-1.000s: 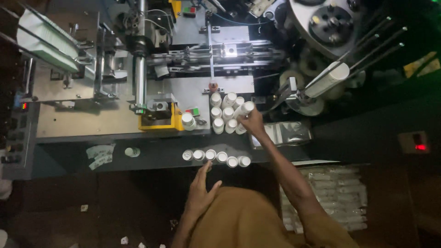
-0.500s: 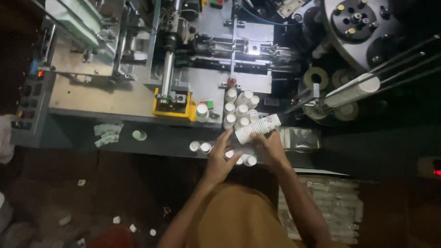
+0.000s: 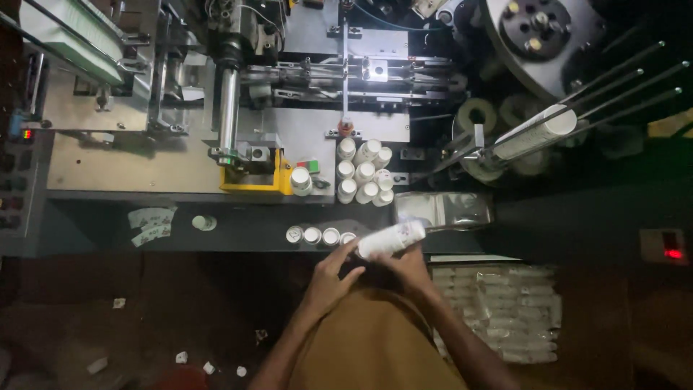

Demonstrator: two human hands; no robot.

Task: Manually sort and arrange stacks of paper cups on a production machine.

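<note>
Cup stack [image 3: 391, 239] (white, lying sideways) is now being gripped by both hands, left hand [image 3: 330, 278] and right hand [image 3: 408, 266], lifted off the dark ledge [image 3: 238, 235] toward the body.

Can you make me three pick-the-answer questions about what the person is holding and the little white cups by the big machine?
1. Where is the stack of white paper cups?
A. Between both hands
B. On the floor
C. On the yellow machine part

2. What colour is the small light at far right?
A. Blue
B. Red
C. White

3. How does the held stack lie?
A. Upright
B. On its side, slightly tilted
C. Crushed flat

Answers:
1 A: the left hand and the right hand grip it from either side.
2 B: it glows red in the dark.
3 B: its length runs sideways above the dark ledge.
</note>
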